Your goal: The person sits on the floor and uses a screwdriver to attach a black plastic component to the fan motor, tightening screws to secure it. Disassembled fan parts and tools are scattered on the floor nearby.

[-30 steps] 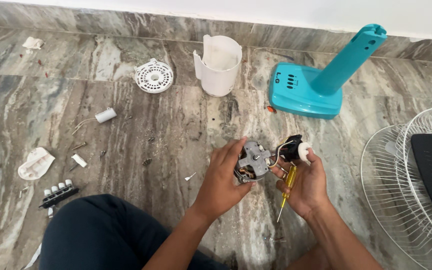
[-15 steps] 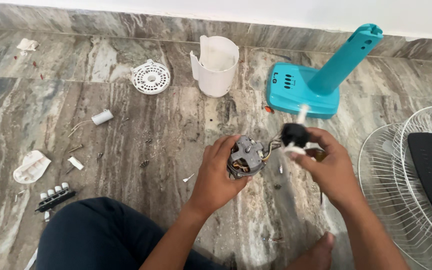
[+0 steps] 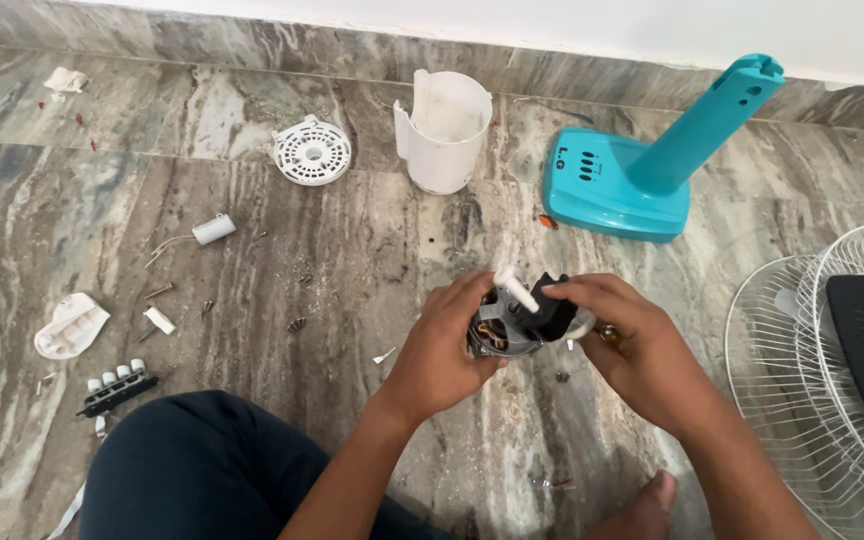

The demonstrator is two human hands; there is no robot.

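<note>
The marble floor (image 3: 102, 200) carries all the parts, and the person sits on it with one knee in dark trousers (image 3: 202, 470) at the bottom of the view. On the right lies the white wire fan guard (image 3: 802, 330), and further away stands the turquoise fan base (image 3: 622, 185) with its slanted column; left of it are a white plastic housing (image 3: 445, 130) and a round white vented cover (image 3: 312, 150). The fan motor (image 3: 502, 330) is held above the floor, in the middle, between both hands. The left hand (image 3: 442, 350) has its fingers closed around the left side of the metal motor body, so it carries the weight. The right hand (image 3: 642, 350) has its fingers curled over a black part (image 3: 552, 310) on the right side of the motor, and a white shaft piece (image 3: 517, 290) stands out between the hands. I think that the left hand should hold the body firm while the right hand works the black part gently, without pulling on any thin wires. Small screws (image 3: 297, 323) lie loose on the floor, near a white capacitor (image 3: 214, 229) and a black switch block (image 3: 117, 385), so it is wise not to scatter them.
</note>
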